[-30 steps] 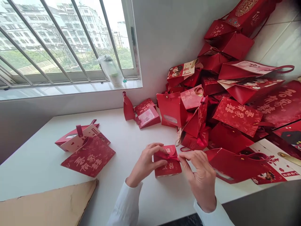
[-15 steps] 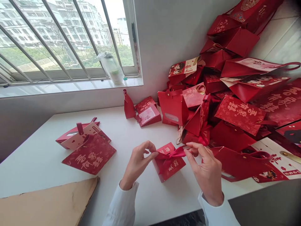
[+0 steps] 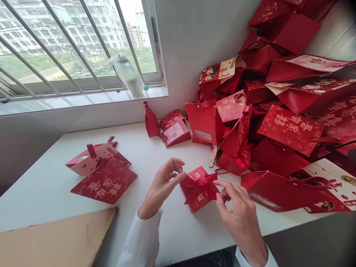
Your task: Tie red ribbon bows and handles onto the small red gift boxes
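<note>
A small red gift box [image 3: 199,203] with pale printed characters stands on the white table between my hands. A dark pink ribbon bow [image 3: 201,182] is tied across its top, with loops to both sides and a tail hanging down the front. My left hand [image 3: 164,183] is at the bow's left loop, thumb tip by the ribbon and fingers curved apart from it. My right hand [image 3: 237,211] is at the box's right side, index fingertip close to the right loop and thumb lower, near a ribbon end. Whether these fingertips touch the ribbon is hard to see.
A large heap of red gift bags [image 3: 289,129] fills the table's right side. Several more bags [image 3: 107,183] stand at the left. Cardboard [image 3: 61,237] lies at the lower left. A plastic-wrapped cup [image 3: 130,76] stands on the sill of the barred window.
My fingers have loosened from the bow's two loops. My right hand has moved lower, towards the box's right side. The ribbon tail now hangs over the front.
</note>
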`<state>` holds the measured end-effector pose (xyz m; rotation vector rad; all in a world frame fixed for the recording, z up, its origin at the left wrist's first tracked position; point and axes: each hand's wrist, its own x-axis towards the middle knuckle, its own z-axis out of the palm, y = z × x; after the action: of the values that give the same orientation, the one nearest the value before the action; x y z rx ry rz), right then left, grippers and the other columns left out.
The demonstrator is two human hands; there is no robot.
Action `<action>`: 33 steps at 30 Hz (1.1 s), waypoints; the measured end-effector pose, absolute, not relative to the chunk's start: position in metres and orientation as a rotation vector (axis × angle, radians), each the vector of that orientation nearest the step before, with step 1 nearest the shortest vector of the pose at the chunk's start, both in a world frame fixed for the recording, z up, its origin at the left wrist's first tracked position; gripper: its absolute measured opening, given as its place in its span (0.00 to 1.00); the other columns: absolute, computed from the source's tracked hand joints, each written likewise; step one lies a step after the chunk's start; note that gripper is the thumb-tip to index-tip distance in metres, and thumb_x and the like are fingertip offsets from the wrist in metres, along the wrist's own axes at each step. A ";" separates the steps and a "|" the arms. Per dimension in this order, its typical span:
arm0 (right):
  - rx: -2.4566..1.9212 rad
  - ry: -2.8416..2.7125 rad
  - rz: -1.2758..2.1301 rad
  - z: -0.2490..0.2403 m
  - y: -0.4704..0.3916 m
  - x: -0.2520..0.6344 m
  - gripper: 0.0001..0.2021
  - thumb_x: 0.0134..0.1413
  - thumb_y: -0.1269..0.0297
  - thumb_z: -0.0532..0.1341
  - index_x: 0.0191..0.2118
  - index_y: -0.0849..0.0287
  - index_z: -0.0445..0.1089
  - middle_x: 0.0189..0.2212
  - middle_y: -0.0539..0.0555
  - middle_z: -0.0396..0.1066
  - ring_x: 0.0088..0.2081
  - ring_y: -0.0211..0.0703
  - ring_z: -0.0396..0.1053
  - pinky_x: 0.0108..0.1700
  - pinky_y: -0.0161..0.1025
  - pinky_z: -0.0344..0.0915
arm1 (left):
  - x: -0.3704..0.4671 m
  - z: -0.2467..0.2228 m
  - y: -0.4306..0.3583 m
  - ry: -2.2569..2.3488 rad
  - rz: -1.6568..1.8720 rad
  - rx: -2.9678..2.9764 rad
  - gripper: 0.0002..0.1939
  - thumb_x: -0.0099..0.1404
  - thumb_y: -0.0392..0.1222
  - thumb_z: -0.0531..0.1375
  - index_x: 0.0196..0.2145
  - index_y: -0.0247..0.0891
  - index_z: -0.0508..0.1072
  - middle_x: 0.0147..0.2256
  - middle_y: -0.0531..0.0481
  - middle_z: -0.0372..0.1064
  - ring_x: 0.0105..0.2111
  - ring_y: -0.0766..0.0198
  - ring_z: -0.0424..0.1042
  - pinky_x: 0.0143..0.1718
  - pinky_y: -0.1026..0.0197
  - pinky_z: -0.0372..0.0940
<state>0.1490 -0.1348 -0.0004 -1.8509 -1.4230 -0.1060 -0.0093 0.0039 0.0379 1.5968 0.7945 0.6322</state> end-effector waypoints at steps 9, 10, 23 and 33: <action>-1.844 -1.440 -0.080 -0.007 -0.134 0.147 0.15 0.54 0.74 0.53 0.47 0.56 0.66 0.22 0.46 0.61 0.26 0.39 0.61 0.37 0.40 0.62 | -0.008 0.031 0.001 0.873 0.684 1.589 0.09 0.64 0.44 0.58 0.41 0.40 0.66 0.30 0.55 0.60 0.30 0.69 0.60 0.31 0.66 0.57; -1.846 -1.434 -0.076 -0.008 -0.135 0.146 0.15 0.54 0.74 0.54 0.47 0.56 0.66 0.22 0.46 0.61 0.27 0.40 0.61 0.37 0.40 0.62 | -0.009 0.031 0.000 0.886 0.677 1.652 0.08 0.64 0.44 0.58 0.40 0.40 0.67 0.31 0.54 0.61 0.31 0.69 0.62 0.32 0.66 0.59; -1.844 -1.348 -0.092 -0.008 -0.142 0.151 0.14 0.56 0.74 0.54 0.47 0.57 0.65 0.22 0.46 0.63 0.28 0.40 0.61 0.38 0.40 0.62 | -0.006 0.043 0.002 0.903 0.479 1.935 0.05 0.63 0.41 0.57 0.33 0.39 0.71 0.31 0.53 0.70 0.31 0.66 0.66 0.32 0.65 0.60; -1.818 -1.364 -0.123 -0.006 -0.142 0.151 0.11 0.58 0.70 0.55 0.46 0.57 0.66 0.21 0.45 0.62 0.26 0.38 0.61 0.39 0.39 0.61 | -0.011 0.036 -0.001 0.862 0.575 1.722 0.12 0.63 0.48 0.59 0.42 0.40 0.68 0.38 0.49 0.66 0.38 0.63 0.66 0.38 0.62 0.63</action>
<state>0.1514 -0.1418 -0.0056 -1.8181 -1.3639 -0.1227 -0.0113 -0.0014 0.0363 1.7217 0.8624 0.5745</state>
